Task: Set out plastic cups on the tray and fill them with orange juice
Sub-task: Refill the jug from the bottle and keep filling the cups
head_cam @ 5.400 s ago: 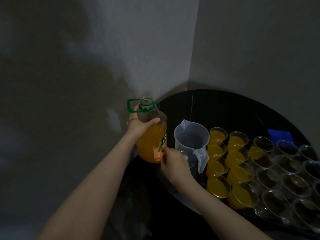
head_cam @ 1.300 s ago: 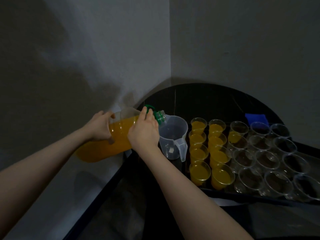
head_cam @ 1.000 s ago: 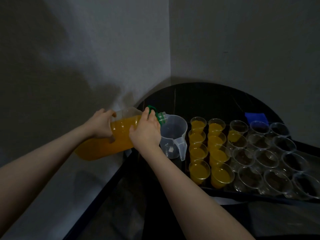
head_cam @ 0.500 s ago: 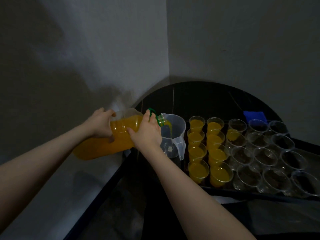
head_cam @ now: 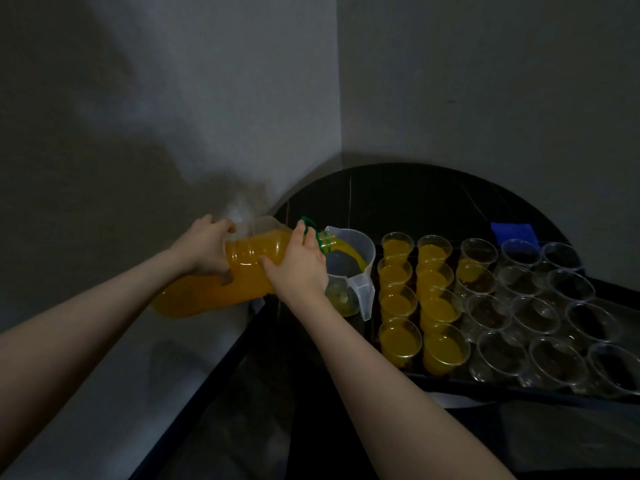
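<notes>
Both arms extended, left hand (head_cam: 204, 249) and right hand (head_cam: 299, 268) clasped (fingers curled)

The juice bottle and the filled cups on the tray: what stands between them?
In the head view, a clear plastic jug stands between the juice bottle and the filled cups, and juice is pouring into it.

The scene is dim and grainy. Soft light falls on the walls (head_cam: 242, 98) near the corner; the left wall fades into broad shadow. The black bench (head_cam: 398, 199) swallows detail. The juice (head_cam: 249, 268) glows the brightest. Wide-angle distortion curves the bench edge and stretches the forearms. Empty cups (head_cam: 540, 320) catch faint glints.
</notes>
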